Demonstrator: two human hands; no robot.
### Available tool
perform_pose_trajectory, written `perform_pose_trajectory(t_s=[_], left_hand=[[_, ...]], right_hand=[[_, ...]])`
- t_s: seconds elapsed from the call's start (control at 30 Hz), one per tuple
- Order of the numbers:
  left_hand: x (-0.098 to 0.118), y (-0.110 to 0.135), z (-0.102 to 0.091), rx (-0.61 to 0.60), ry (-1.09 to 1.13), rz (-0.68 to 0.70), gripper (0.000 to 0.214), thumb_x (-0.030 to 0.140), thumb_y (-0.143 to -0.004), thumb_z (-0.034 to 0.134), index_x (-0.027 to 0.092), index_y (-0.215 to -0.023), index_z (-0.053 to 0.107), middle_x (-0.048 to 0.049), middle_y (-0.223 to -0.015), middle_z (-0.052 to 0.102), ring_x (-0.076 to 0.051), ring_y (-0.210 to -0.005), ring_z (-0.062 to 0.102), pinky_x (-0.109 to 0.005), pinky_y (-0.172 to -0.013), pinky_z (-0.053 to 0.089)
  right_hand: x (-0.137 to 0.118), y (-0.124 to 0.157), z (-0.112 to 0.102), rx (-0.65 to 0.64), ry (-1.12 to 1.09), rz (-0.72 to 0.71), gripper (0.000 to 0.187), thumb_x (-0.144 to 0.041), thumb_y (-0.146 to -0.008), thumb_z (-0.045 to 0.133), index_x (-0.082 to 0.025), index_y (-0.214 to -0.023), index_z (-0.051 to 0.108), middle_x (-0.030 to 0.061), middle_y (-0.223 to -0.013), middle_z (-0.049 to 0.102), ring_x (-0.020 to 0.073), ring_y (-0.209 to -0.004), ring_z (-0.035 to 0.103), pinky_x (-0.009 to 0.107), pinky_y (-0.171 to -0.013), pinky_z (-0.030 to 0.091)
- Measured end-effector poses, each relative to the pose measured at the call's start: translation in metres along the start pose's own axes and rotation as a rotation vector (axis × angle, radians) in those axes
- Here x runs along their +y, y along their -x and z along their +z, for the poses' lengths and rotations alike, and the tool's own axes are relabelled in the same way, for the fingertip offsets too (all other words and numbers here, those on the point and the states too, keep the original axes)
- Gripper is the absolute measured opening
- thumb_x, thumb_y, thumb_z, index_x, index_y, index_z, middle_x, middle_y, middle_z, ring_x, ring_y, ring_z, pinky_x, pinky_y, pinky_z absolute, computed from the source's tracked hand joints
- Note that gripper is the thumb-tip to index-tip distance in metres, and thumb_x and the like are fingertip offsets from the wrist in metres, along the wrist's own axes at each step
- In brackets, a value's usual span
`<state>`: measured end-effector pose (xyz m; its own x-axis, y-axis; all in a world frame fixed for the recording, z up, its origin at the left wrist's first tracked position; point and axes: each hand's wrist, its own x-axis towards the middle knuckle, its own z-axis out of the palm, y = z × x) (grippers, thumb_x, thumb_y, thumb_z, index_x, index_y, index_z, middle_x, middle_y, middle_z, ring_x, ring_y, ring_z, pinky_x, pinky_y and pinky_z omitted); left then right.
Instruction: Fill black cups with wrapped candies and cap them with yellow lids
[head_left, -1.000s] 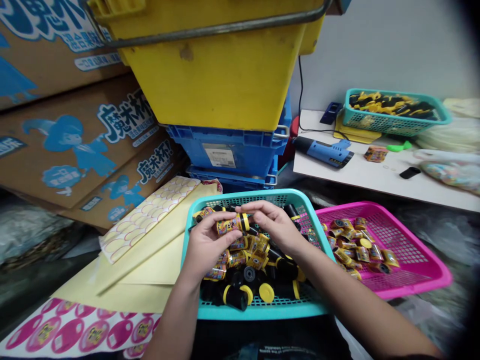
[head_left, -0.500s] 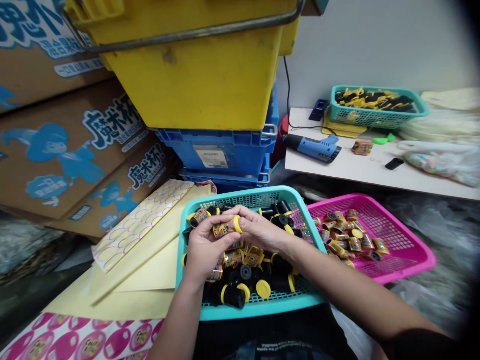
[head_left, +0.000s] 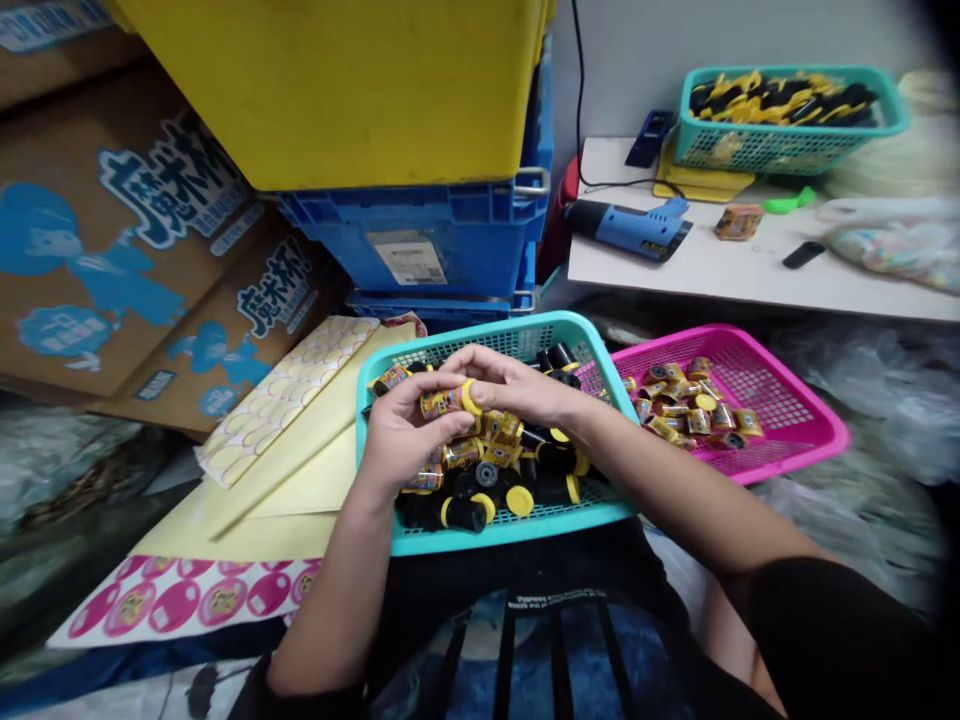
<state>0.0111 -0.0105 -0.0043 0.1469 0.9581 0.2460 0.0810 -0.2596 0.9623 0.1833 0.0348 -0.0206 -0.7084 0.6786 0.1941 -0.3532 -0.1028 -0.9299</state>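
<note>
Both of my hands are over a teal mesh basket (head_left: 510,530) piled with small black canisters, some labelled and some bare, plus loose yellow lids. My left hand (head_left: 409,435) wraps around a labelled canister with a yellow lid (head_left: 444,403). The fingertips of my right hand (head_left: 517,385) press on that same canister near its lid. Part of the canister is hidden by my fingers. To the right, a pink mesh basket (head_left: 814,440) holds several labelled canisters (head_left: 675,400).
Sheets of round stickers (head_left: 289,395) lie left of the teal basket, beside printed cartons (head_left: 150,240). Stacked yellow and blue crates (head_left: 420,240) rise ahead. On a white table (head_left: 637,270) behind are a blue heat gun (head_left: 626,228) and a teal basket of yellow-and-black parts (head_left: 787,125).
The view has tilted down, so everything sits higher in the picture and my lap shows more. Both hands still hold the canister, with its lid turned slightly.
</note>
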Motion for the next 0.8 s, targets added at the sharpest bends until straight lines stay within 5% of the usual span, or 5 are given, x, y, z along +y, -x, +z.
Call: perform_pose_trajectory(t_s=[0.27,0.4,0.5,0.67,0.8], left_hand=[[0.017,-0.002,-0.024,-0.026,-0.709,0.342,0.059,0.041,-0.072,0.073,0.028,-0.126,0.055,-0.0065,-0.129,0.051,-0.025,-0.120,0.049,-0.043,-0.102,0.042],[0.014,0.026,-0.054,-0.155,-0.848,0.233,0.035,0.033,-0.086,0.059,0.028,-0.120,0.057,-0.0047,-0.115,0.062,-0.022,-0.110,0.056,-0.041,-0.099,0.043],[0.003,0.048,-0.064,-0.297,-1.027,0.149,0.044,0.035,-0.084,0.060,0.026,-0.126,0.052,-0.0094,-0.130,0.051,-0.027,-0.120,0.047,-0.045,-0.100,0.042],[-0.001,0.059,-0.051,-0.481,-1.320,0.215,0.041,0.023,-0.083,0.056,0.020,-0.124,0.054,-0.0144,-0.128,0.051,-0.033,-0.120,0.042,-0.049,-0.099,0.039],[0.007,0.051,-0.035,-0.566,-1.508,0.290,0.046,0.021,-0.080,0.051,0.010,-0.124,0.053,-0.0186,-0.119,0.057,-0.034,-0.111,0.048,-0.048,-0.093,0.039]], right_hand=[[-0.060,0.056,0.004,0.466,0.829,-0.021,0.034,-0.041,-0.081,0.064,-0.020,-0.107,0.061,0.0070,-0.101,0.065,0.0192,-0.083,0.062,0.032,-0.070,0.050],[-0.096,0.120,-0.034,0.765,1.396,0.338,0.032,-0.046,-0.082,0.058,-0.021,-0.101,0.065,0.0110,-0.087,0.067,0.0248,-0.069,0.061,0.041,-0.065,0.047],[-0.086,0.120,-0.043,0.607,1.593,0.286,0.033,-0.043,-0.079,0.062,-0.019,-0.101,0.064,0.0156,-0.098,0.065,0.0347,-0.094,0.058,0.048,-0.080,0.044],[-0.016,0.036,-0.001,0.025,1.321,0.247,0.017,-0.027,-0.083,0.051,-0.020,-0.098,0.055,0.0095,-0.096,0.061,0.0248,-0.092,0.056,0.038,-0.079,0.043],[0.022,0.000,0.020,-0.069,1.347,0.281,0.020,-0.019,-0.073,0.054,-0.018,-0.093,0.050,0.0091,-0.087,0.057,0.0245,-0.087,0.052,0.036,-0.076,0.039]])
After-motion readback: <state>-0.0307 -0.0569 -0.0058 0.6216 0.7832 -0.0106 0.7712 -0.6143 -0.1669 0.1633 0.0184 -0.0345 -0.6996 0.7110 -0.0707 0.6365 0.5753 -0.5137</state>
